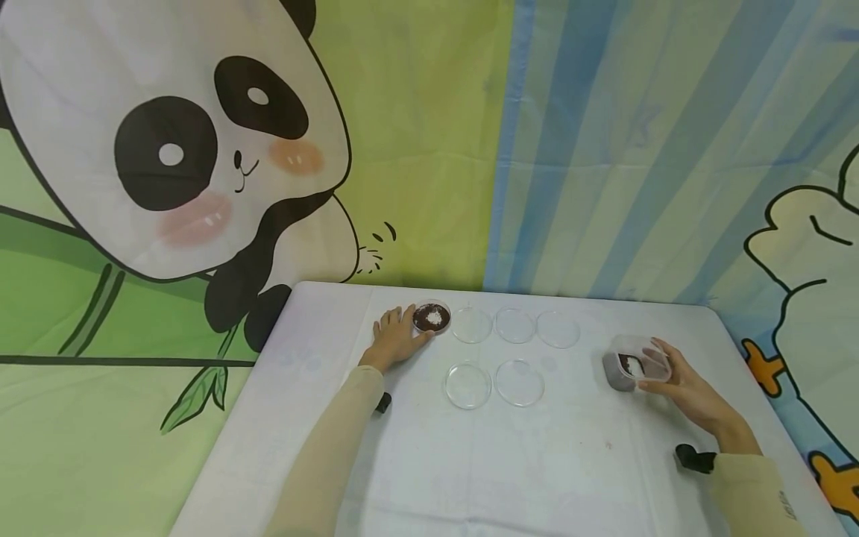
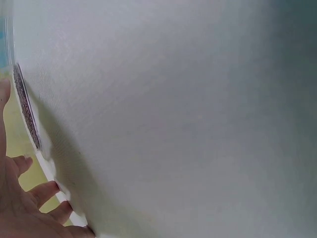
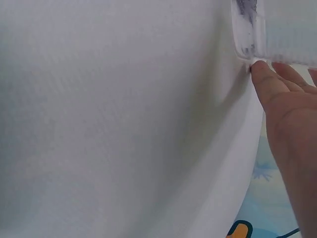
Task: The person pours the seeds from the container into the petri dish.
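Note:
My left hand (image 1: 394, 341) lies at the left end of the back row of round clear dishes. Its fingers spread on the tabletop, and the thumb is right at the rim of a dish (image 1: 432, 318) of dark brown granules with a white powdery patch on top. That dish shows edge-on in the left wrist view, beside the thumb (image 2: 4, 91). On the right, my right hand (image 1: 681, 384) grips one end of a clear plastic box (image 1: 620, 373), thumb in front and fingers behind. Dark and white material sits toward the box's left end.
Three clear lidless-looking dishes (image 1: 471, 325) continue the back row, and two more (image 1: 467, 385) stand in front of them. All are on a white-covered table (image 1: 537, 462). A printed cartoon curtain (image 1: 429, 149) hangs behind the table's back edge.

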Demonstrator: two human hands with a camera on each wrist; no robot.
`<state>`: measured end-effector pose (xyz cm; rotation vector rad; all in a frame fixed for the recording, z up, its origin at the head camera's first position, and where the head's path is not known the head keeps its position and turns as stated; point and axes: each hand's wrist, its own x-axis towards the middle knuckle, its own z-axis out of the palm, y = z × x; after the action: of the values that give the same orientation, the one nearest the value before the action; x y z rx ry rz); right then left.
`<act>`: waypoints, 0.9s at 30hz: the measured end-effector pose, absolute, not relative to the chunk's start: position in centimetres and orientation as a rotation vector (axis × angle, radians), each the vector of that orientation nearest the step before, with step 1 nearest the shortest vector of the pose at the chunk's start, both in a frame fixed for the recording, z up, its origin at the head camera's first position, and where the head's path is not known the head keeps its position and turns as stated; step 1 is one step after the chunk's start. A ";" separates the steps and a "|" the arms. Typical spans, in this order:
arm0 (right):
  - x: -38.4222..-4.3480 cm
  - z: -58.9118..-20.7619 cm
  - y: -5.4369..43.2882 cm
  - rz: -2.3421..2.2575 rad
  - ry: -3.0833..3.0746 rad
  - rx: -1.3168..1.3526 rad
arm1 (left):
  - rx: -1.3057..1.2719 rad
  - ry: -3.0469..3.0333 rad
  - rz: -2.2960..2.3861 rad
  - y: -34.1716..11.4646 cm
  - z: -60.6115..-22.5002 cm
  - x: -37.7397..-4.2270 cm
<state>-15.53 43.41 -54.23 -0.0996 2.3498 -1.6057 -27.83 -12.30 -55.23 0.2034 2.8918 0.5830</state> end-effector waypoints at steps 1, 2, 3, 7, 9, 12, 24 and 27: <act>-15.5 -54.1 43.4 -1.590 2.359 -0.092 | 0.203 2.891 0.582 -12.3 -55.2 -27.8; -15.4 -53.9 43.4 -1.569 2.373 -0.079 | 0.202 2.888 0.579 -12.3 -55.2 -27.8; -15.3 -53.7 43.3 -1.538 2.393 -0.071 | 0.202 2.889 0.580 -12.3 -55.2 -27.8; -14.8 -52.3 42.5 -1.381 2.505 -0.060 | 0.200 2.891 0.570 -12.2 -55.2 -27.9; -14.6 -51.3 42.0 -1.340 2.549 -0.066 | 0.201 2.896 0.570 -12.2 -55.2 -27.9; -14.3 -49.9 41.3 -1.312 2.613 -0.075 | 0.207 2.900 0.576 -12.2 -55.2 -27.9; -14.4 -46.5 36.9 -1.246 2.870 -0.295 | 0.200 2.887 0.553 -12.3 -55.5 -28.0; -14.9 -46.2 35.2 -1.222 2.885 -0.370 | 0.198 2.889 0.570 -12.2 -55.4 -28.0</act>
<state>-14.94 35.16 -46.22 -0.3696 2.8850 -1.2220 -28.00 -12.25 -55.41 0.1978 2.8892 0.5700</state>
